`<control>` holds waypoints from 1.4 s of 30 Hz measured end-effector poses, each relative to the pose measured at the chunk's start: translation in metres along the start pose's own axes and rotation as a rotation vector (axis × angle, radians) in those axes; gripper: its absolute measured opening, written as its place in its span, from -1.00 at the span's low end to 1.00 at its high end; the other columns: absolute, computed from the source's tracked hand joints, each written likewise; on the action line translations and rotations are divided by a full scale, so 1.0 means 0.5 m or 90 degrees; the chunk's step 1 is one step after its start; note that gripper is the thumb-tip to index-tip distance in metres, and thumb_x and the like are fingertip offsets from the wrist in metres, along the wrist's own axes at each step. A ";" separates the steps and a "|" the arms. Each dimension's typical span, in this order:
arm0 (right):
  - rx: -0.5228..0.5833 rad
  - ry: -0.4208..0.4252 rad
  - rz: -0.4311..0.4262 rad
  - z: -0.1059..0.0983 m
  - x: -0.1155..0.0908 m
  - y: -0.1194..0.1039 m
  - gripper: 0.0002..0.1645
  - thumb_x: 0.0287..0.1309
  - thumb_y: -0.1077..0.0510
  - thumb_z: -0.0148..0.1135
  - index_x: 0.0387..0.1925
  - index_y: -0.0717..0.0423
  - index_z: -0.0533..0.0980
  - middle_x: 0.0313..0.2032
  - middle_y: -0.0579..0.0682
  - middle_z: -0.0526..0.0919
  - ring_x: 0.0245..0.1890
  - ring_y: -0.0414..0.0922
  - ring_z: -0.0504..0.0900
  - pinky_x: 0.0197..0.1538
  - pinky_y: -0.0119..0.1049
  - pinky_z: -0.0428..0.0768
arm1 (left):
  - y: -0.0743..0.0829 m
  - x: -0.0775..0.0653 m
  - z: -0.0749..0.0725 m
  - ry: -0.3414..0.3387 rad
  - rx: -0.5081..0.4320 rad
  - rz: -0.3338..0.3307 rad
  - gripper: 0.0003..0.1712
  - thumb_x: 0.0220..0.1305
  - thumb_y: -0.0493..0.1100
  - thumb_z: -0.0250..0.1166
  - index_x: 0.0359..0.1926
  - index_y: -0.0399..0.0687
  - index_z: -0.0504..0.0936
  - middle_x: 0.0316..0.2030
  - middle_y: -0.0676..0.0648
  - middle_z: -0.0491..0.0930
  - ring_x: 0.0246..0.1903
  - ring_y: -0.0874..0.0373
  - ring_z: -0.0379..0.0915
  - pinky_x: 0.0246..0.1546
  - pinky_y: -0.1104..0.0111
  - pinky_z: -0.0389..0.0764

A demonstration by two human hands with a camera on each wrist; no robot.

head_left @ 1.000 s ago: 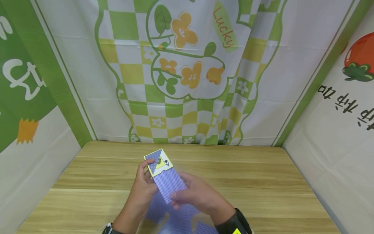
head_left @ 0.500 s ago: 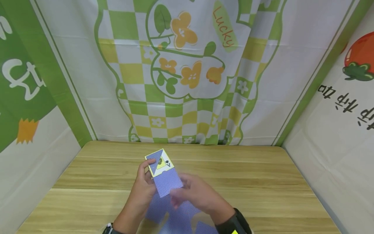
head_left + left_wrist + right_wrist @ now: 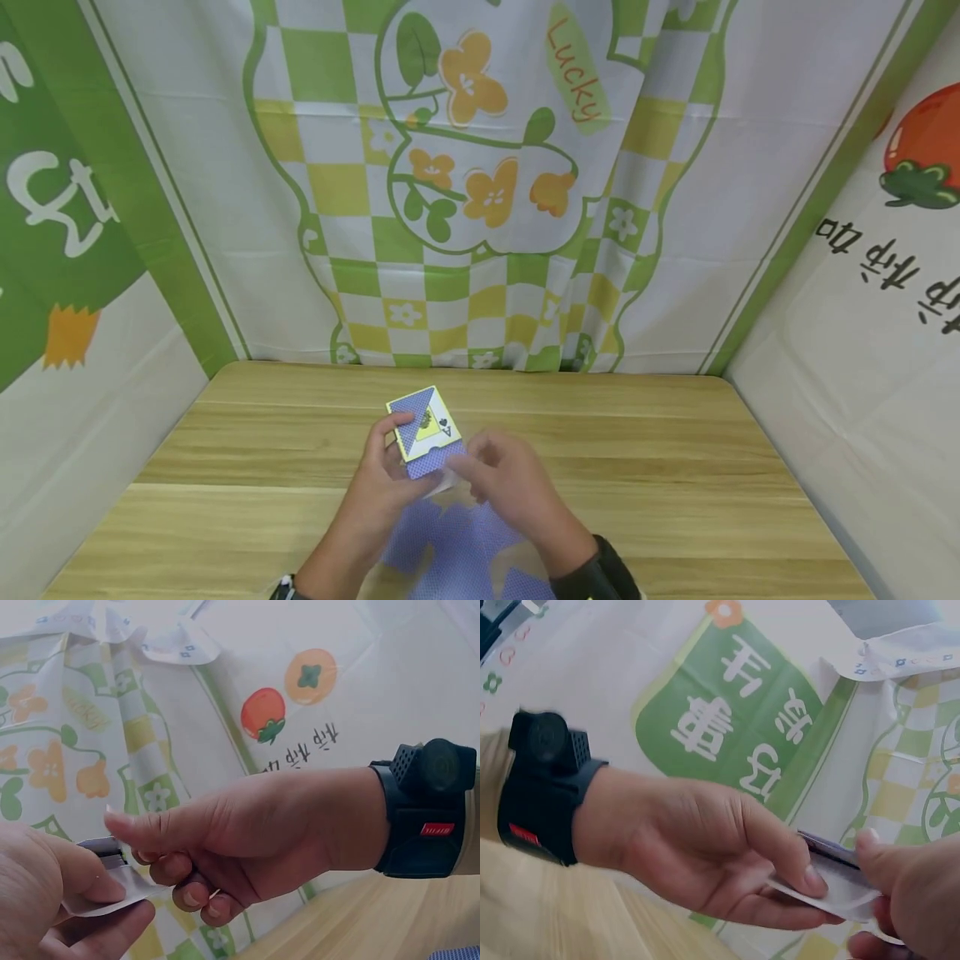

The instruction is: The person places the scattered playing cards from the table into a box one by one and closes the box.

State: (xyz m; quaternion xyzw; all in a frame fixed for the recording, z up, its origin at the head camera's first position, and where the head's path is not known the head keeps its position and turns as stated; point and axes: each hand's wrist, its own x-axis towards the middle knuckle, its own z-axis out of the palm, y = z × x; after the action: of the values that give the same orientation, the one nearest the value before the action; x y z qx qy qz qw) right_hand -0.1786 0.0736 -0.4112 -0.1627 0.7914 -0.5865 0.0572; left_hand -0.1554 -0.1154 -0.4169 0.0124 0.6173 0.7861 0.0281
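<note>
Head view: is the left hand point(image 3: 384, 482) actually gripping that card box point(image 3: 426, 423)?

Yep, thumb and fingers wrapped around it, box tilted and held up over the table point(image 3: 637, 458). There's an A and a black suit mark printed on the side facing up.

And what's poking out?

A blue-patterned card point(image 3: 433, 461), maybe several, can't tell. It sticks out of the end nearer the person, with a white flap point(image 3: 847, 900) just under it. Right wrist view has the left thumb pressed on that flap.

OK, right hand point(image 3: 513, 479)?

Fingers curled, thumb up at the card's end. Can't tell if it's pinching anything, tbh.

Blue stuff point(image 3: 450, 558) below?

Similar pattern, on the table nearer the person, too smeared to make out. Checked cloth point(image 3: 480, 292) hangs behind.
</note>
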 end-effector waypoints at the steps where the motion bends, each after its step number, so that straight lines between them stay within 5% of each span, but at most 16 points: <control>1: -0.009 0.018 -0.002 -0.001 0.001 0.001 -0.64 0.27 -0.05 0.36 -0.43 0.12 0.48 -0.52 -0.11 0.55 -0.56 -0.21 0.54 -0.46 -0.33 0.61 | 0.000 0.000 0.000 -0.007 0.000 -0.005 -0.05 0.08 -0.57 0.31 0.38 0.07 0.09 0.24 -0.34 0.39 -0.01 -0.02 0.63 -0.03 0.31 0.66; 8: -0.019 0.062 0.009 -0.008 0.006 0.007 -0.61 0.24 -0.10 0.38 -0.40 0.11 0.47 -0.41 -0.07 0.58 -0.52 -0.19 0.53 -0.44 -0.32 0.62 | 0.000 -0.001 -0.002 -0.016 -0.008 -0.018 -0.03 0.07 -0.56 0.31 0.36 0.16 0.08 0.22 -0.30 0.40 0.00 -0.06 0.62 -0.04 0.27 0.67; 14: -0.061 0.050 0.031 -0.027 0.019 0.032 -0.62 0.41 -0.17 0.17 -0.22 0.06 0.54 -0.38 -0.03 0.60 -0.39 -0.09 0.61 -0.33 -0.25 0.66 | 0.005 0.001 -0.001 0.017 -0.013 -0.003 -0.04 0.07 -0.57 0.30 0.38 0.06 0.08 0.24 -0.35 0.41 -0.02 -0.01 0.62 -0.05 0.28 0.68; 18: -0.130 -0.024 0.036 -0.040 0.023 0.046 -0.63 0.42 -0.14 0.15 -0.09 0.08 0.55 -0.25 -0.01 0.64 -0.29 -0.08 0.61 -0.27 -0.18 0.64 | 0.008 0.001 -0.006 0.027 -0.009 -0.002 -0.05 0.08 -0.57 0.30 0.38 0.08 0.09 0.23 -0.36 0.41 -0.03 -0.01 0.62 -0.06 0.29 0.68; 25: -0.282 -0.166 0.068 -0.022 0.020 0.087 -0.46 0.18 -0.07 0.42 0.11 0.09 0.56 -0.02 0.09 0.67 -0.06 0.02 0.65 -0.07 -0.06 0.63 | 0.014 0.002 -0.012 0.031 -0.005 0.000 -0.08 0.11 -0.56 0.28 0.38 0.07 0.08 0.26 -0.36 0.39 0.01 0.00 0.62 -0.04 0.31 0.67; 30: -0.346 -0.193 0.014 0.007 0.009 0.109 -0.37 -0.02 0.02 0.55 0.11 0.09 0.56 -0.06 -0.05 0.67 -0.07 -0.14 0.61 -0.02 -0.23 0.60 | 0.014 0.000 -0.016 0.026 0.002 0.000 -0.09 0.14 -0.53 0.29 0.38 0.07 0.06 0.27 -0.35 0.36 0.03 0.00 0.61 -0.03 0.33 0.66; 35: -0.439 -0.188 -0.061 0.032 0.001 0.117 -0.25 -0.19 -0.11 0.64 0.11 -0.03 0.61 -0.03 -0.16 0.65 -0.02 -0.20 0.56 0.05 -0.29 0.56 | 0.013 0.001 -0.013 0.034 -0.005 0.010 -0.12 0.12 -0.56 0.28 0.34 0.06 0.10 0.22 -0.34 0.40 -0.01 0.02 0.62 -0.05 0.32 0.67; 42: -0.496 -0.190 -0.136 0.063 0.001 0.125 -0.18 -0.15 -0.28 0.58 0.15 -0.01 0.61 0.03 -0.15 0.65 0.02 -0.17 0.56 0.08 -0.29 0.53 | 0.011 0.001 -0.009 0.043 -0.020 0.031 -0.19 0.10 -0.59 0.25 0.27 -0.06 0.12 0.19 -0.34 0.38 -0.04 0.08 0.61 -0.09 0.34 0.68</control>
State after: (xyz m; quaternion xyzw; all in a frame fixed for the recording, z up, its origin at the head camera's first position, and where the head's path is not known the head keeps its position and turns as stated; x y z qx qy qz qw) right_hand -0.1823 0.0609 -0.4801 -0.3361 0.9155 -0.2169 0.0442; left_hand -0.1564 -0.1209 -0.4124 0.0006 0.6050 0.7961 -0.0118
